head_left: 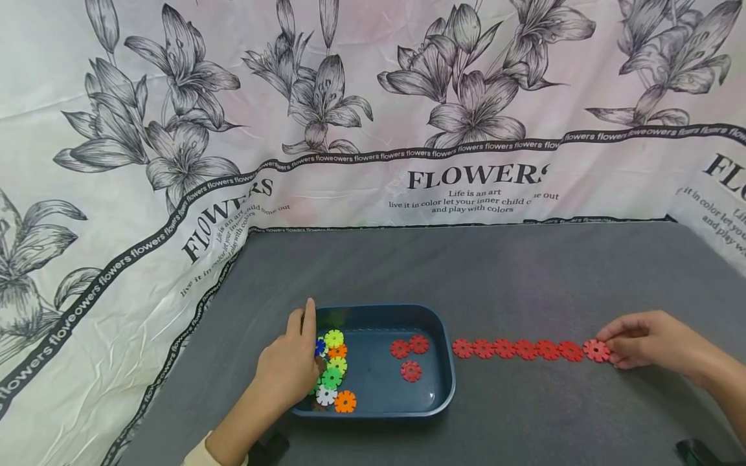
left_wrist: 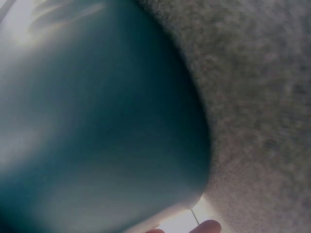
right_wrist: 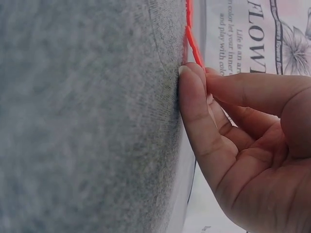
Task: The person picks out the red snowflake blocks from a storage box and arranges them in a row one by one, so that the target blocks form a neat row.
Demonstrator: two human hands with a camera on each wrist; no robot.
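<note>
My right hand (head_left: 655,343) pinches a red notched plastic disc (head_left: 597,350) between thumb and fingertips at the right end of a row of red discs (head_left: 526,349). In the right wrist view this disc (right_wrist: 195,47) tilts up from the cloth, its edge between thumb and finger. My left hand (head_left: 289,366) holds the left rim of a dark blue tray (head_left: 451,382), index finger straight along it. Inside the tray lie several mixed-colour discs (head_left: 332,377) by that hand, partly hidden, and 3 red discs (head_left: 411,371) towards the right.
The row of red discs runs rightward from the tray's right wall over a grey cloth-covered table (head_left: 524,414). Behind stands a white flower-printed curtain (head_left: 361,188). Dark objects (head_left: 696,450) show at the front edge.
</note>
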